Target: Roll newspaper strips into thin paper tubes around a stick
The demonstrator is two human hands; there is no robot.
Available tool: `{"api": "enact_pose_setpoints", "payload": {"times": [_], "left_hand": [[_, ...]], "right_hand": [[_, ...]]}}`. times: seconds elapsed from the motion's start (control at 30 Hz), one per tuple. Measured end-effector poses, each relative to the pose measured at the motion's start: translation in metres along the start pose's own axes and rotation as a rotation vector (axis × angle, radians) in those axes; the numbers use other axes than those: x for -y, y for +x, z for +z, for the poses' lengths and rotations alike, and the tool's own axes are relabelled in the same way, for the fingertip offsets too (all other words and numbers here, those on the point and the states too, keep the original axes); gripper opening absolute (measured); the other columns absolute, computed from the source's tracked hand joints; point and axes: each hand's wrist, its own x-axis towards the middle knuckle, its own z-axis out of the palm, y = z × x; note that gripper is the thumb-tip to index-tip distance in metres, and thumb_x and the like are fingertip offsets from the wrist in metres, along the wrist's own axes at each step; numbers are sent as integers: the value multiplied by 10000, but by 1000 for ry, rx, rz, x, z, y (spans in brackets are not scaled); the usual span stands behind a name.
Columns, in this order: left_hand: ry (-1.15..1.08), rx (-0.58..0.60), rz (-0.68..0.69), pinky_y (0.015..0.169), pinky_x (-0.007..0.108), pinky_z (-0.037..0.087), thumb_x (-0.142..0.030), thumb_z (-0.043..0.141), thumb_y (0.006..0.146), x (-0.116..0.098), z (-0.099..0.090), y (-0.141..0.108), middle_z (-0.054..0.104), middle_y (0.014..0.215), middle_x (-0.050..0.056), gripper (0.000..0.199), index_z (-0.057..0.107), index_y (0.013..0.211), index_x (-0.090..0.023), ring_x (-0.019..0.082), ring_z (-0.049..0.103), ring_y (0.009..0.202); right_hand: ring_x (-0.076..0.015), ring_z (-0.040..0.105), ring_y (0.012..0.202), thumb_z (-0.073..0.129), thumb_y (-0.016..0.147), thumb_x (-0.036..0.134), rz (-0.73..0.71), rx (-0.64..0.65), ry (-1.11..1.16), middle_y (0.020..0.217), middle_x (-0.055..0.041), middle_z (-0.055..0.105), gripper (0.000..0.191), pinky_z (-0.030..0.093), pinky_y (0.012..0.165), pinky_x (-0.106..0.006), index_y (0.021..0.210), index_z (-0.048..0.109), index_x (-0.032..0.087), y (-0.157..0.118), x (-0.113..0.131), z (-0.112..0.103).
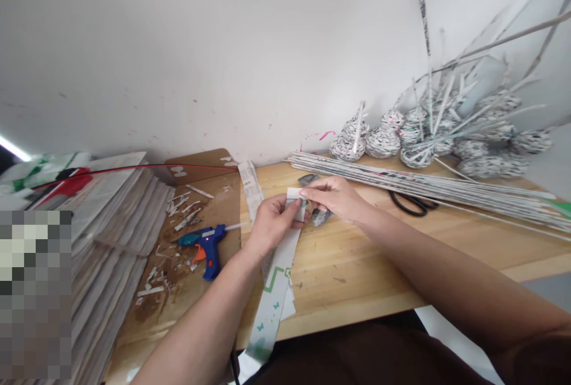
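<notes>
Between my two hands is a small folded piece of white and pale green paper (295,194). My left hand (275,218) pinches its lower left side with thumb and fingers. The thumb and forefinger of my right hand (328,196) hold its upper right edge. Below my hands a long white paper strip with green shapes (277,290) runs down over the table's front edge; whether it joins the folded piece is hidden by my fingers. A printed paper strip (251,188) lies behind my left hand. A grey object (320,217) lies partly hidden under my right hand.
A blue glue gun (213,248) lies on a stained board (229,206) among paper scraps. Stacked paper (120,242) stands at the left. Rolled paper sticks (414,185), black scissor handles (413,203) and woven paper gourd shapes (382,142) are at the right on the wooden table (357,272).
</notes>
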Motion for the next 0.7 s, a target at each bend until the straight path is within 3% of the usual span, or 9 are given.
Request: {"api": "enact_pose_setpoints", "payload": {"times": [0.3,0.53,0.7], "left_hand": [[-25,15,-9,650,290,565,-461,631,803,2,0,0,681,746,56,326,656,813,-136,179,655,721],[-28,28,-38,633,277,555,-471,623,809,4,-3,2,684,759,56,340,669,860,-138,173,652,705],[-3,60,-26,641,275,554,-474,604,824,3,-3,2,676,757,53,341,667,866,-142,166,644,705]], "right_hand": [[-43,383,409,747,702,483,-5,-90,57,494,44,479,379,254,358,-180,663,622,128,-1,-3,6],[-58,458,466,621,819,527,-15,169,-64,625,-3,590,414,343,418,-191,843,671,116,0,5,-13],[-49,422,433,650,805,491,-10,181,-175,597,-2,595,396,313,399,-193,852,707,103,0,7,-13]]}}
